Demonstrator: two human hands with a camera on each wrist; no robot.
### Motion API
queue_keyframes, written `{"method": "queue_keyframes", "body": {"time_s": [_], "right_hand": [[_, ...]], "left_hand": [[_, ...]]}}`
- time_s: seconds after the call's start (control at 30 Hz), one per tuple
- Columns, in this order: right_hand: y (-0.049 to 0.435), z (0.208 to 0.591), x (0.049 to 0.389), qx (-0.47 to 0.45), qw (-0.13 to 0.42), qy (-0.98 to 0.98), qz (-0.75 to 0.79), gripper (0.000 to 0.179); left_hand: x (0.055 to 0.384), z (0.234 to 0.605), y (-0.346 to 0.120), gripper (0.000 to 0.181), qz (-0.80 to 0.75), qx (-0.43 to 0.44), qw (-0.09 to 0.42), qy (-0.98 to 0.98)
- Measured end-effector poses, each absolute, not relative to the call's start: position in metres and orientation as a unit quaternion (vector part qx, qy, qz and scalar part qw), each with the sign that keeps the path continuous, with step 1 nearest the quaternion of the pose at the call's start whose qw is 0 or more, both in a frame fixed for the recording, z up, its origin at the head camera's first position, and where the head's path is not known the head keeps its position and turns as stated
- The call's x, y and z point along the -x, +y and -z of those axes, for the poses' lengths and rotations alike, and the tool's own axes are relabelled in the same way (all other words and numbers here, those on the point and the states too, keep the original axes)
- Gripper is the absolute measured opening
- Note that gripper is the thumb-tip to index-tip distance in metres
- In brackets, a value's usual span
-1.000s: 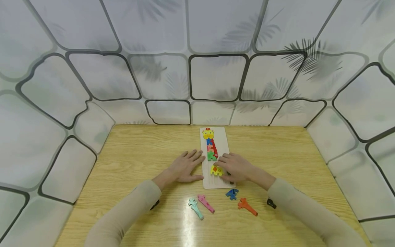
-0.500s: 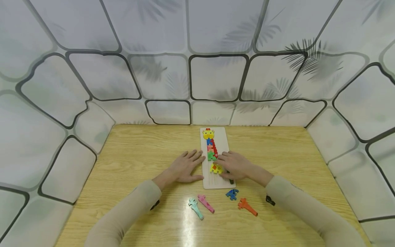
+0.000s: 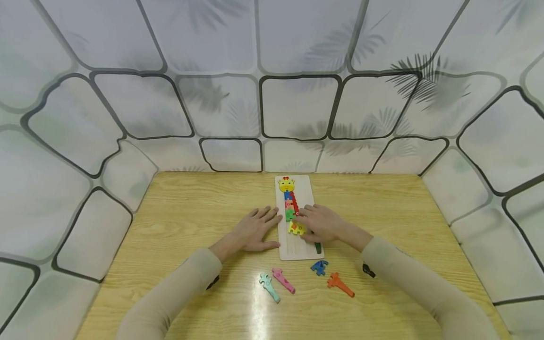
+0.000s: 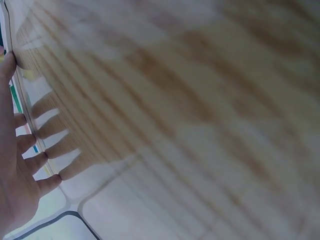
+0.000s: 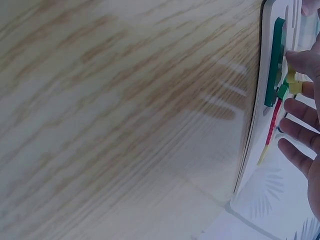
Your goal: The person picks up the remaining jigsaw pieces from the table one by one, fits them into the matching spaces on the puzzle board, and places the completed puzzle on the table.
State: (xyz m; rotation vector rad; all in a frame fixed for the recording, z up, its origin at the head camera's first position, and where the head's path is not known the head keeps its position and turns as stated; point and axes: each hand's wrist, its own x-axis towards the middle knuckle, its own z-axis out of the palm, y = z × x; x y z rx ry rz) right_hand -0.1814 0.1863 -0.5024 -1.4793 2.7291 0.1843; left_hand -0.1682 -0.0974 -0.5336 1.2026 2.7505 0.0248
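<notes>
At the middle of the board (image 3: 303,189), right hand (image 3: 321,223) has its thumb (image 5: 302,62) and index finger bent in, pinching a yellow piece (image 3: 296,228) with an orange mark. Other right fingers angle toward the far left, loosely bent, spaced apart in the right wrist view. Yellow piece sits at the near side of a green piece (image 3: 291,215); cannot tell if locked in. Left hand (image 3: 255,231): released, palm down, fingers spread and fairly straight, tips and thumb at the board's left edge, holds nothing.

Right hand pose: comes in from the near right, back of hand up, over the board's right side. Left forearm mirrors it from the near left. Both in beige sleeves (image 3: 408,271), small dark device showing under each cuff.

On the board, going far from the green piece: pink piece (image 3: 289,204), blue piece (image 3: 289,195), yellow giraffe head (image 3: 286,184); red strip (image 3: 295,202) along their right side. Dark green piece (image 3: 318,248) lies at the near right of the board, partly under the right hand. Thin grooves on the near part.

Near side of the board, loose on the wooden table (image 3: 191,203): mint piece (image 3: 269,287), long pink piece (image 3: 283,280), dark blue piece (image 3: 319,267), orange piece (image 3: 341,284). Far side: pale wall (image 3: 301,108), stone-outline pattern, grey leaves.
</notes>
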Motion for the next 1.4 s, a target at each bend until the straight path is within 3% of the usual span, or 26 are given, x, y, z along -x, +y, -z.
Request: {"method": "queue_keyframes", "body": {"time_s": [1.4], "right_hand": [[0.177, 0.505, 0.197, 0.471, 0.030, 0.878, -0.073, 0.047]], "left_hand": [[0.168, 0.532, -0.097, 0.088, -0.016, -0.394, 0.083, 0.915]]}}
